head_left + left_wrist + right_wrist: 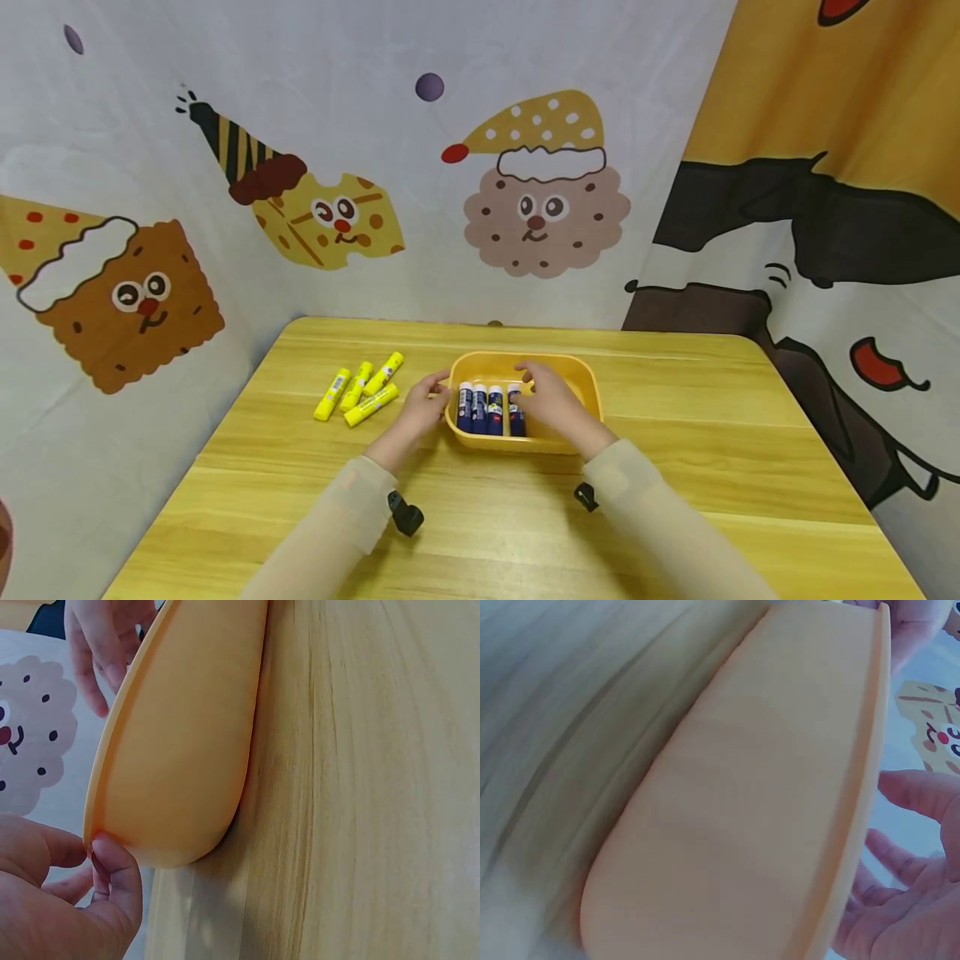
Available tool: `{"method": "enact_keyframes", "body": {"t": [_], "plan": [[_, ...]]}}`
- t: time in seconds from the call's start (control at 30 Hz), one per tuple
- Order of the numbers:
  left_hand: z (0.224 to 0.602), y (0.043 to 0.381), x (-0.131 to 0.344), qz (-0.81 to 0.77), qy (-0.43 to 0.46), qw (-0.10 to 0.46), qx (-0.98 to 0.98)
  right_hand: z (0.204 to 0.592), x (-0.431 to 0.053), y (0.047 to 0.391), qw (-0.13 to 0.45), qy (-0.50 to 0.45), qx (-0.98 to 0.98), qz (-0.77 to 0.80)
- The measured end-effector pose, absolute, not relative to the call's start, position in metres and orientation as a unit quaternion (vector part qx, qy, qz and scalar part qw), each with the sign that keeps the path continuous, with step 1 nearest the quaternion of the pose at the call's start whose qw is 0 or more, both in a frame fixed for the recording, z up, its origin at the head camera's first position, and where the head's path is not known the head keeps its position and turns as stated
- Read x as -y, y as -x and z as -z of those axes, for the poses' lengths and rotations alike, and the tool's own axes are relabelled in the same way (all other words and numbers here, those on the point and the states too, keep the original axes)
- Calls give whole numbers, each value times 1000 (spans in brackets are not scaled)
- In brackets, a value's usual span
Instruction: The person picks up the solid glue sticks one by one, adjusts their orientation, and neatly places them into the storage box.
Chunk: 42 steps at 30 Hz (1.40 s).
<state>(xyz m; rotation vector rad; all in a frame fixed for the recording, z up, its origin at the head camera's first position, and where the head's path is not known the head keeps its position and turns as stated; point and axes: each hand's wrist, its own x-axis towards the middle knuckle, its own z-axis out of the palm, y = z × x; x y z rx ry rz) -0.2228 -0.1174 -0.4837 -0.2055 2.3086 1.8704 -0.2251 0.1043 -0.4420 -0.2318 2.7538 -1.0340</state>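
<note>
- At the near side of the scene, across the wooden table (487, 542), two pale sleeves (652, 508) reach in; one brushing the tray could jog it.
- Beyond them, the left hand (426, 406) pinches the rim of the yellow tray (525, 444); a hard pull there might tilt it.
- Over the tray's inside, the right hand (551, 400) has loosely spread fingers; whether they touch the rightmost blue tube (515, 417) I cannot tell. A knock might roll it.
- Left of the tray lie four yellow tubes (372, 405); a sideways left elbow or hand could scatter them.
- Behind hangs printed cloth (427, 208).
</note>
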Motion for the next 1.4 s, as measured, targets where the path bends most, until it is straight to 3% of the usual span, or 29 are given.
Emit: {"method": "enact_keyframes", "body": {"t": [0.3, 0.57, 0.73, 0.93, 1.13, 1.4], "plan": [[482, 222, 116, -629, 88, 77, -768, 439, -134, 216, 0, 131, -948, 290], [483, 221, 119, -632, 105, 64, -765, 445, -164, 212, -46, 108, -953, 280], [478, 219, 129, -600, 70, 42, -796, 453, -185, 211, -61, 93, -950, 293], [471, 218, 158, -477, 8, -19, -879, 462, -208, 211, -29, 68, -928, 365], [469, 223, 194, -373, -7, -84, -924, 468, -220, 212, 67, 19, -889, 452], [476, 229, 236, -335, 22, -75, -939, 470, -219, 211, 132, -32, -829, 542]]}}
